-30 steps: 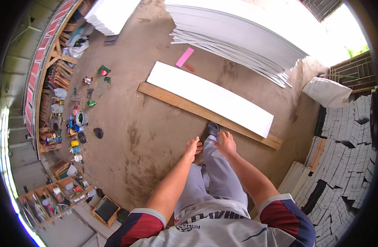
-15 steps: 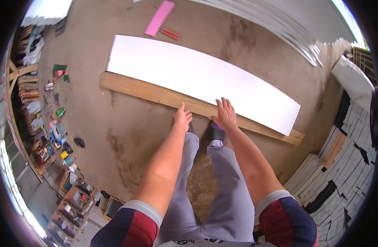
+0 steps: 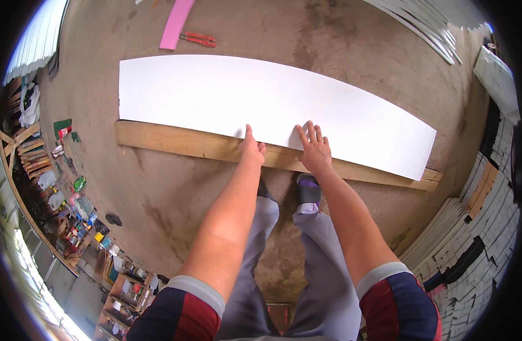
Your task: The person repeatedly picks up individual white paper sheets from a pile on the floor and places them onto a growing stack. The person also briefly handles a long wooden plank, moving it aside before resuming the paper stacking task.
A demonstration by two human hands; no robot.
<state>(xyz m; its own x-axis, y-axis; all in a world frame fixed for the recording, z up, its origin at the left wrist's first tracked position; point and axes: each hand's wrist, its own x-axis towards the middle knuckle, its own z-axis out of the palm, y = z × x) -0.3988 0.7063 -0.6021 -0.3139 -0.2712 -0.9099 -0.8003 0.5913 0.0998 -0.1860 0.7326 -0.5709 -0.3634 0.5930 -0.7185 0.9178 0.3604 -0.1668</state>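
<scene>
A long white sheet [image 3: 227,91] lies flat on the floor in front of me. Along its near edge runs a wooden plank [image 3: 170,139], touching or slightly under it. My left hand [image 3: 253,150] is over the plank, thumb stretched toward the sheet and the other fingers partly bent and turned right; whether it presses on the wood I cannot tell. To its right, my right hand [image 3: 316,153] is open, with spread fingers reaching over the sheet's near edge and the palm above the plank. Neither hand visibly holds anything.
Beyond the sheet lie red-handled pliers or cutters [image 3: 198,39] and a pink strip [image 3: 175,25]. Long white strips [image 3: 423,31] rest at the far right. Stacked pale boards [image 3: 471,256] line the right side. Cluttered small items [image 3: 79,210] and a wooden shelf [image 3: 121,301] stand left.
Both hands have moved forward, the right fingers now over the white sheet's edge. The view has shifted, so the sheet and plank appear larger and flatter across it.
</scene>
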